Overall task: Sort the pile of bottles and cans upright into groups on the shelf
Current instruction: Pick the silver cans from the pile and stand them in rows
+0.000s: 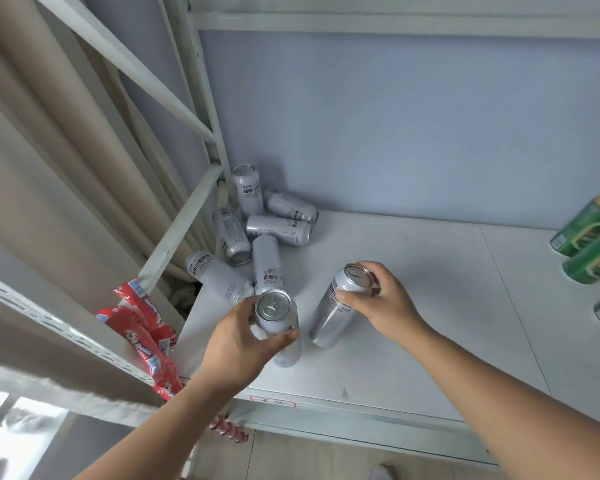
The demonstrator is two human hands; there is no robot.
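Note:
Silver cans lie in a pile (274, 230) in the back left corner of the white shelf (413, 306); one can (246, 188) stands upright against the back wall. My left hand (239, 341) is shut on a silver can (276, 317), held upright near the front of the shelf. My right hand (378, 303) grips the top of a second silver can (333, 313), which stands a little to the right. Green cans (593, 237) show at the right edge.
A grey back wall rises behind the shelf. White metal frame bars (181, 220) run along the left side. Red snack packets (142, 320) hang over the shelf at the left. Beige curtain folds fill the far left.

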